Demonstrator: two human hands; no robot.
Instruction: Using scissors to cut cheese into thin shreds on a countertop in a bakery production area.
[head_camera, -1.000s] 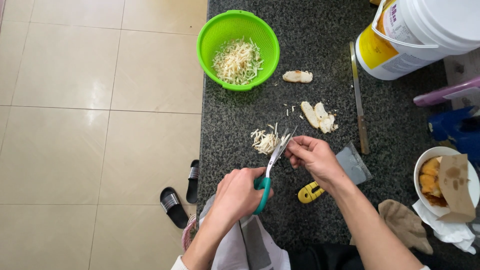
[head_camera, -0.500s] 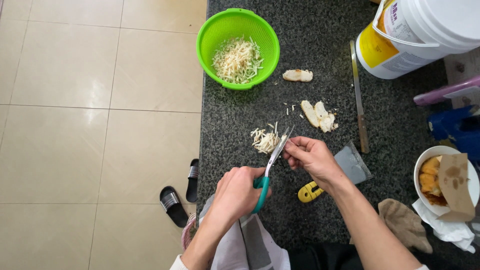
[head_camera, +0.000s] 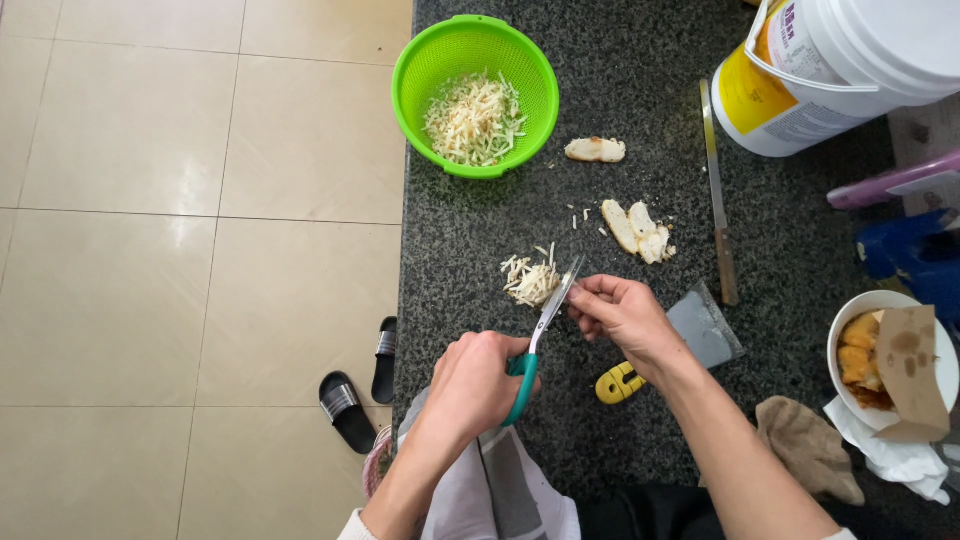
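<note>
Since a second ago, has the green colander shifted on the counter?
No. The green colander sits in the same spot at the dark counter's left edge, same gap to the white bucket.

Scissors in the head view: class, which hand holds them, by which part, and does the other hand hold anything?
The left hand holds the scissors by the teal handles. The right hand pinches something at the blades; what it is cannot be told.

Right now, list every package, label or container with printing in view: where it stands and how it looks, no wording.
White plastic bucket: top right of the dark counter, round, with a yellow and white printed label.
Brown paper piece: over the white bowl at the right edge, stained, no print visible.
No signs or screens.
</note>
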